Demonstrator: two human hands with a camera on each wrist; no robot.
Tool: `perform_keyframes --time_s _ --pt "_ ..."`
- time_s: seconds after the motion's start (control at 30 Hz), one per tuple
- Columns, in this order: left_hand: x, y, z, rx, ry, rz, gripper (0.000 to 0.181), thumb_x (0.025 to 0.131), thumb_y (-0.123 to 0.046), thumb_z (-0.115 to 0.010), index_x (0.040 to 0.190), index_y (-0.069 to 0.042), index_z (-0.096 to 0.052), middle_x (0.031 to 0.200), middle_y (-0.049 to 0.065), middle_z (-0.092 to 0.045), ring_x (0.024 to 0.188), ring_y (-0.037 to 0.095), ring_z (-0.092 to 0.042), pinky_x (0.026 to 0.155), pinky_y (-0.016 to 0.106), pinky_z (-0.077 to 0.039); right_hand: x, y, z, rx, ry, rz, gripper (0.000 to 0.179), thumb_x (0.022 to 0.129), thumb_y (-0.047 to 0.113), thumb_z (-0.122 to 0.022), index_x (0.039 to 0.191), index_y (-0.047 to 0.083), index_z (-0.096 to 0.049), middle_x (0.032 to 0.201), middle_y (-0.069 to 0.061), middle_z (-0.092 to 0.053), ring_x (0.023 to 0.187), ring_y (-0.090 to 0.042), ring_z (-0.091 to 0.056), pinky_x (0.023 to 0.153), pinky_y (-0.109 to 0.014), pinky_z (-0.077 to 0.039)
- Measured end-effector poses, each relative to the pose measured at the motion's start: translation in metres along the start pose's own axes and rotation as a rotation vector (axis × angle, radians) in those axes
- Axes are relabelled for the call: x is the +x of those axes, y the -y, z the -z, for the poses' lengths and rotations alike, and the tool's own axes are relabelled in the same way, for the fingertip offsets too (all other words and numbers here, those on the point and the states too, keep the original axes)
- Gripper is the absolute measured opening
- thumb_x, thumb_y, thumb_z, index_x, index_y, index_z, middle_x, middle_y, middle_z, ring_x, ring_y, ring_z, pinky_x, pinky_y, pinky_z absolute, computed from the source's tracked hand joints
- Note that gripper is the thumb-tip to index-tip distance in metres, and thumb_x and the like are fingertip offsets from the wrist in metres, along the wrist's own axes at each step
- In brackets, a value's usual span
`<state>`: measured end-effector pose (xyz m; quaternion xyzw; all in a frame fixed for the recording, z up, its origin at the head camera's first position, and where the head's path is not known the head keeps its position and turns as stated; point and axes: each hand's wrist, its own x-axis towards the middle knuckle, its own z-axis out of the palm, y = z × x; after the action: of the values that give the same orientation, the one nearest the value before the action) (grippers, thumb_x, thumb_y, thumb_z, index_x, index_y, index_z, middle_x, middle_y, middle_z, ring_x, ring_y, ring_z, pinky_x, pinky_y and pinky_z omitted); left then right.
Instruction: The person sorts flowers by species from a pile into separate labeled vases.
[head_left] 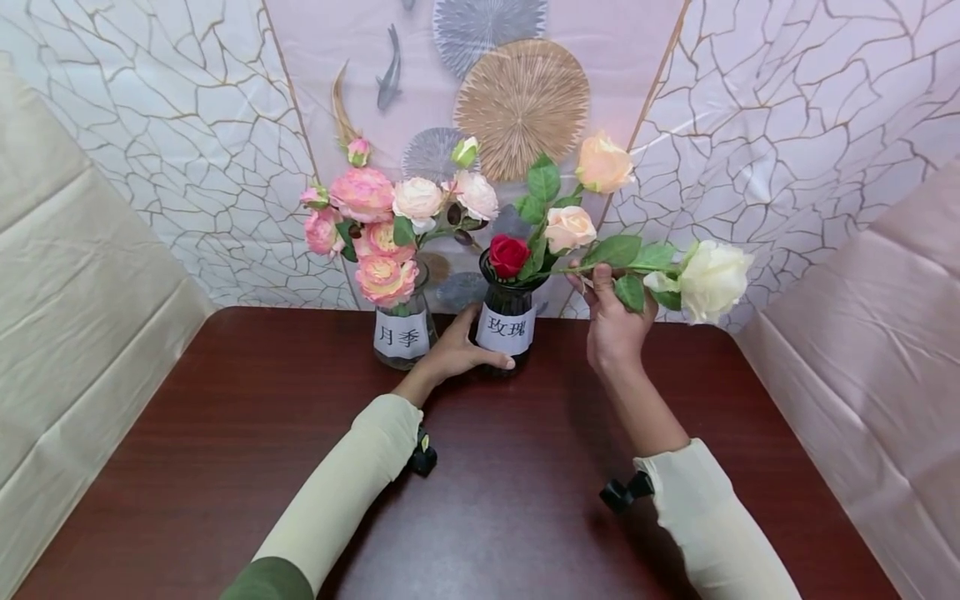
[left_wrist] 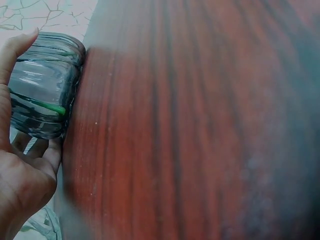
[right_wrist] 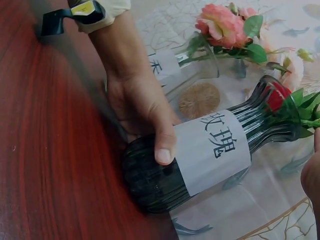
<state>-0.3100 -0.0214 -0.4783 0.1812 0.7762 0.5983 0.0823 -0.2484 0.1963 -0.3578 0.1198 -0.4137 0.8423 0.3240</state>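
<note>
My left hand point(head_left: 453, 348) grips the lower part of a dark glass vase point(head_left: 510, 298). Its thumb lies across the front, under a white paper label, as the right wrist view shows. A red rose point(head_left: 508, 256) sits low in the vase mouth, and two peach roses point(head_left: 603, 163) rise above it. Between thumb and fingers, my right hand point(head_left: 618, 329) pinches the leafy green stem of a white rose point(head_left: 715, 282). That stem lies nearly level, its bloom to the right and its other end at the vase mouth; leaves hide whether it is inside.
Left of the dark vase, close to my left hand, stands a clear glass vase point(head_left: 382, 354) with a paper label, holding several pink flowers point(head_left: 362, 196). Both vases are near the back edge of the brown table point(head_left: 510, 483). A patterned backdrop point(head_left: 787, 142) hangs behind.
</note>
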Motion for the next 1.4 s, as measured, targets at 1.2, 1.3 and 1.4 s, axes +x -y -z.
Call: perform_keyframes --time_s 1.2,1.3,1.4 --pt "0.001 0.0 -0.013 0.002 0.007 0.007 0.117 0.076 -0.026 -0.106 0.172 -0.018 -0.039 0.168 0.008 -0.054 0.16 0.031 -0.048 0.136 0.055 -0.036 -0.02 -0.026 -0.004 -0.458 0.047 0.079 0.03 0.099 0.003 -0.085 0.127 0.011 -0.078 0.113 0.01 -0.08 0.11 -0.01 -0.074 0.103 -0.028 -0.061" --pt "0.001 0.0 -0.013 0.023 0.006 0.019 0.121 0.076 -0.029 -0.106 0.174 -0.018 -0.037 0.171 0.008 -0.051 0.162 0.031 -0.045 0.137 0.056 -0.035 -0.017 -0.025 -0.004 -0.515 0.056 0.084 0.035 0.099 0.004 -0.086 0.132 0.008 -0.077 0.122 0.005 -0.081 0.12 -0.012 -0.074 0.109 -0.031 -0.059" --pt "0.002 -0.001 -0.013 0.022 0.007 0.024 0.122 0.076 -0.03 -0.106 0.175 -0.018 -0.036 0.172 0.008 -0.049 0.163 0.032 -0.044 0.137 0.056 -0.034 -0.014 -0.024 -0.004 -0.556 0.066 0.057 0.045 0.098 0.005 -0.087 0.14 0.007 -0.074 0.133 -0.001 -0.079 0.126 -0.013 -0.073 0.111 -0.033 -0.059"
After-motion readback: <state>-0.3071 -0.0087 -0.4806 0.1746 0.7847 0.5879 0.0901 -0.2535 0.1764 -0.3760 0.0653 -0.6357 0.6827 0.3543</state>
